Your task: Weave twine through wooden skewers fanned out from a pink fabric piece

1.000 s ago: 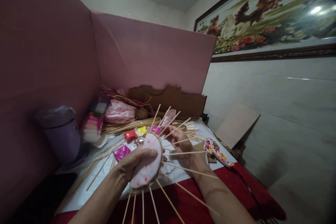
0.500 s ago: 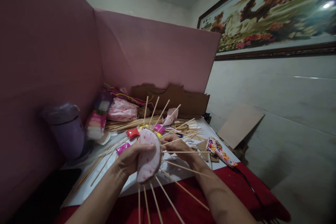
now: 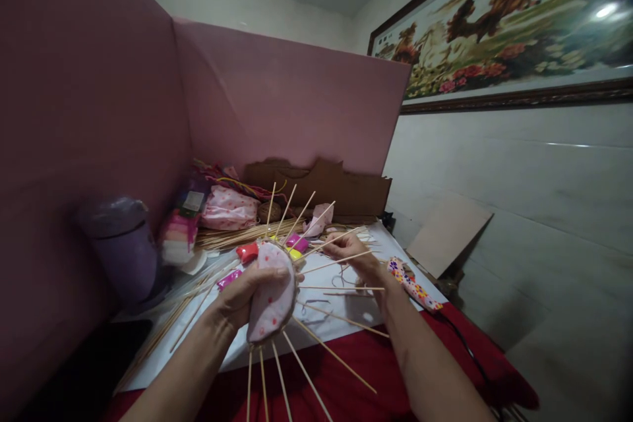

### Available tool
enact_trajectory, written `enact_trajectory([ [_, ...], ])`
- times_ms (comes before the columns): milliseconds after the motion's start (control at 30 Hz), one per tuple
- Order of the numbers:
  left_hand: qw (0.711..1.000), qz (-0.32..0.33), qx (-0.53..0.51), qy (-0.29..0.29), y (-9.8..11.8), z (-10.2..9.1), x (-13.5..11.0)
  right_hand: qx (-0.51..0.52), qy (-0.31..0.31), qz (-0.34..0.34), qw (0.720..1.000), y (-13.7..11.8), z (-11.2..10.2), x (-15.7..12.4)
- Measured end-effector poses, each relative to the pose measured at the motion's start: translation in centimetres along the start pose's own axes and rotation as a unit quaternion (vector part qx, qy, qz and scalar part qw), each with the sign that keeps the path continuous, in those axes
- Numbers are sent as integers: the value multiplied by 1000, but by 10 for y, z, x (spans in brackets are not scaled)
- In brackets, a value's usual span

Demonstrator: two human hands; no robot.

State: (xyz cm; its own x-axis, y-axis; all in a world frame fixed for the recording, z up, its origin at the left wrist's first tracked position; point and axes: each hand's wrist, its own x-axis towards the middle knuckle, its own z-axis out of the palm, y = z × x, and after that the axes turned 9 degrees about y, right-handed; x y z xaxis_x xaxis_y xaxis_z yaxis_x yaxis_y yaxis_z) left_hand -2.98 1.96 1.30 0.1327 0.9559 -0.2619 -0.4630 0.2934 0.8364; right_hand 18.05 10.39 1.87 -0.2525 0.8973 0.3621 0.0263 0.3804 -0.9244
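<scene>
A half-round piece covered in pale pink spotted cloth [image 3: 271, 306] is upright in my left hand [image 3: 242, 293], the thumb pressed on its face and the other fingers behind it. Thin wooden sticks [image 3: 306, 372] fan out from its curved rim, upward, to the right and downward. To the right, behind some of these sticks, is my right hand [image 3: 352, 256], its fingers drawn together away from the rim. Whatever they pinch is too small to make out. Thin dark strands [image 3: 341, 280] lie below that hand.
Behind my hands lie loose sticks [image 3: 217, 237], a red packet [image 3: 247, 252] and a pink cloth bundle [image 3: 230, 208]. A flower-patterned tool with a cord [image 3: 414, 285] rests at the right. At the left stands a lidded purple bin [image 3: 123, 257]. Cardboard [image 3: 316, 184] leans at the back.
My right hand has moved away from the half-round piece's rim, out to the right and slightly up. My left hand keeps hold of the piece, which sits slightly further left.
</scene>
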Motion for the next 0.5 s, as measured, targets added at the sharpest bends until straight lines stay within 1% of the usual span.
enact_trajectory([
  [100,1000,4,9,9,1,-3,1,25,-21,15,999,-9,-26,6],
  [167,1000,7,18,11,1,-5,3,29,-8,16,999,-16,-38,8],
  [233,1000,9,30,1,0,-7,4,11,14,3,1000,-25,-45,9],
  [300,999,1,44,-18,-2,-8,5,-14,29,-23,999,-37,-47,9],
  [367,998,-9,56,-31,-4,-8,6,-34,29,-58,997,-49,-44,10],
  [500,997,-23,60,-44,-6,-8,5,-57,1,-98,994,-68,-39,16],
])
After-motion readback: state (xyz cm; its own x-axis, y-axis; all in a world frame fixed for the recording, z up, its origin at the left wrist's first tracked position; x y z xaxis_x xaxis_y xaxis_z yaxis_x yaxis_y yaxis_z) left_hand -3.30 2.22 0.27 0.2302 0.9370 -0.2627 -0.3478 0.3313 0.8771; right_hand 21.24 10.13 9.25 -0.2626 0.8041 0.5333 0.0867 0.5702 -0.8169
